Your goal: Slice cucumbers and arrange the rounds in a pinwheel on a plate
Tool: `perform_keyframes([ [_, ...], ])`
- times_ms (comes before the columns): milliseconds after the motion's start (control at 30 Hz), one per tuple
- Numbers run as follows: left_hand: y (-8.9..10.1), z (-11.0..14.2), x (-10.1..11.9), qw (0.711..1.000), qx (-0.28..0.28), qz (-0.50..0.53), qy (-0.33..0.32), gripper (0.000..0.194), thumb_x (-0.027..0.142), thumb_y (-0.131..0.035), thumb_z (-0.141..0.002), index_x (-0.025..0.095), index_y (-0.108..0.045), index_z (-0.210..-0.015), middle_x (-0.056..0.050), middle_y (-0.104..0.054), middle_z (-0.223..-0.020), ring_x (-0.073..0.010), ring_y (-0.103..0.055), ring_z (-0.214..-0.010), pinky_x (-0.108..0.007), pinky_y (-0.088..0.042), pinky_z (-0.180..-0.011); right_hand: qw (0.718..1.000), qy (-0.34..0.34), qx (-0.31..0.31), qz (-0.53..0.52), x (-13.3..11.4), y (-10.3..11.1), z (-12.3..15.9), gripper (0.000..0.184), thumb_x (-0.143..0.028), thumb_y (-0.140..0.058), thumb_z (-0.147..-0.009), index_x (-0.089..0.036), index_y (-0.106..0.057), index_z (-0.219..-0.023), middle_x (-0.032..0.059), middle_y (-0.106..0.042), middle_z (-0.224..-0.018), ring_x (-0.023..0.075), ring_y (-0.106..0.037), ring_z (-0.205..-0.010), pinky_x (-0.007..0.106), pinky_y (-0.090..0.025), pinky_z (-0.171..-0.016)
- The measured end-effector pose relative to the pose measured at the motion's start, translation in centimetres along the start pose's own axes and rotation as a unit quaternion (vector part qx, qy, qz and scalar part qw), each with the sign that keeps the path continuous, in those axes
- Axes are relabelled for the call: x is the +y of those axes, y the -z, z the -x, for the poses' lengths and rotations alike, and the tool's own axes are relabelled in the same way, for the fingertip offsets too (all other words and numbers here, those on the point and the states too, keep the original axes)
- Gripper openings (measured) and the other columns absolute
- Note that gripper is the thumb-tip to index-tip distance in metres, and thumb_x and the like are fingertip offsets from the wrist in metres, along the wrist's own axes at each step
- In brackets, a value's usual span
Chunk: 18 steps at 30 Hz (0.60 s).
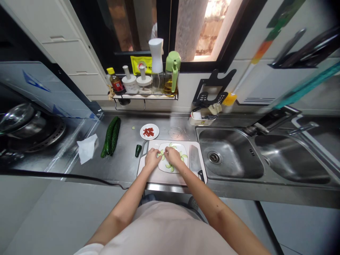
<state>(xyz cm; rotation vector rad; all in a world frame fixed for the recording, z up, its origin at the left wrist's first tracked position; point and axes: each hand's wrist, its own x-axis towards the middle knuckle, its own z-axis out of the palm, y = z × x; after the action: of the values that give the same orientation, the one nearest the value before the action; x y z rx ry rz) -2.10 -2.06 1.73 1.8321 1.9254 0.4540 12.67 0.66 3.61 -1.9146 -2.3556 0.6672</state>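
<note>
A white square plate [174,170] rests on a pale cutting board [154,176], with thin green-edged cucumber slices [169,166] laid around it in small fans. My left hand [152,158] reaches over the plate's left edge, its fingertips closed at a cucumber slice. Close beside it, my right hand [172,156] is over the middle of the plate with its fingers pinched together; what they hold is too small to make out. To the right of the plate, a cleaver [194,158] with a black handle lies flat on the board.
Behind the board stands a small white plate [156,131] of chopped red pieces. A cucumber stub [138,150], two whole cucumbers [111,136] and a white tissue [87,148] lie leftward. A double sink [231,156] is at right; a seasoning rack [148,96] hangs above.
</note>
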Motion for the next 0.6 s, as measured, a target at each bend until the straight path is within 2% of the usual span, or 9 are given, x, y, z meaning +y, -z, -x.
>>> perform_keyframes([
  [267, -0.14, 0.27, -0.09, 1.0, 0.02, 0.02, -0.008, 0.018, 0.031, -0.061, -0.078, 0.023, -0.065, -0.094, -0.004, -0.059, -0.098, -0.0186, -0.056, -0.094, -0.027, -0.041, -0.074, 1.0, -0.002, 0.013, -0.005, 0.01, -0.57, -0.16, 0.02, -0.032, -0.044, -0.091, -0.02, -0.058, -0.1, 0.006, -0.065, -0.101, 0.0167, -0.058, -0.085, 0.024, -0.031, -0.064],
  [600, -0.36, 0.03, -0.33, 1.0, 0.017, 0.021, -0.008, 0.019, 0.034, -0.061, -0.08, 0.023, -0.066, -0.094, -0.004, -0.057, -0.098, -0.0182, -0.055, -0.091, -0.028, -0.042, -0.073, 1.0, -0.012, 0.0, 0.002, 0.06, -0.44, -0.36, 0.021, -0.033, -0.044, -0.092, -0.021, -0.059, -0.099, 0.0064, -0.064, -0.101, 0.0165, -0.058, -0.086, 0.024, -0.033, -0.067],
])
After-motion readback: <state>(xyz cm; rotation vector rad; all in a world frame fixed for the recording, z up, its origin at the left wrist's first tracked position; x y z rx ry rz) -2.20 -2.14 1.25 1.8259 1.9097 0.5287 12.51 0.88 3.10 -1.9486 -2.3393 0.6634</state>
